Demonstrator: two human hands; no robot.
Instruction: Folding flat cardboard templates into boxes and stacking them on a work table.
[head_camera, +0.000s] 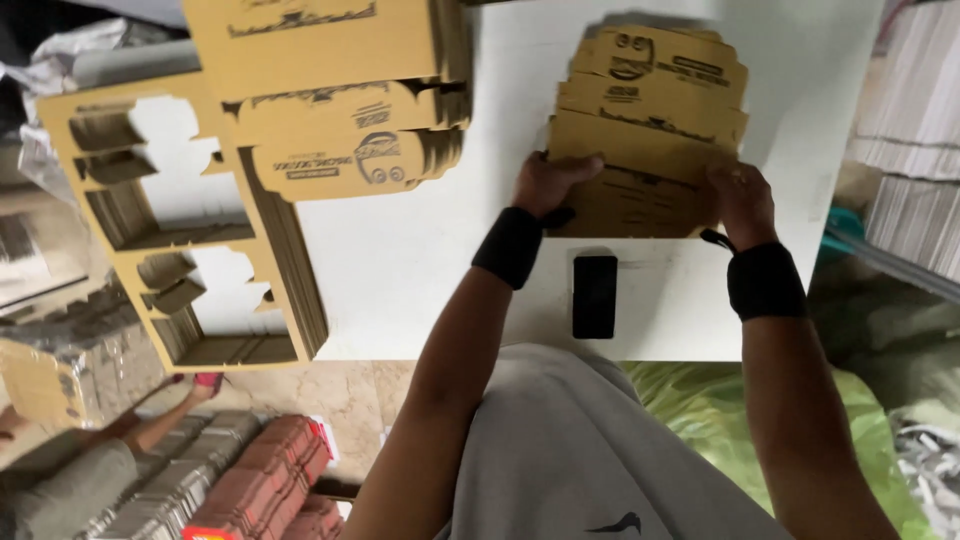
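On the table: a white table top (400, 260) lies below me, and both my hands sit at a stack of brown die-cut cardboard blanks (645, 140) near its far right part
Left hand: my left hand (548, 183) lies on the near left corner of the stack, fingers curled over the cardboard edge and pressing down on it; a black wristband (508, 246) wraps the wrist
Right hand: my right hand (742, 203) grips the near right corner of the same stack, fingers closed on the cardboard, thumb hidden; a second black wristband (765, 281) on this wrist
Stack under my hands: the blanks are fanned, upper sheets slid away from me, printed flaps showing; the picture is blurred there
Phone: a black phone (595, 296) lies flat on the table just this side of the stack, between my forearms, apart from both hands
Other cardboard: a taller pile of the same blanks (340, 90) stands at the left of the table, well apart from my hands; cardboard offcut frames (190, 230) with cut-out holes hang beside it
Floor left: red-brown bundles (265, 480) lie low down, and another person's arm (150, 425) reaches near them
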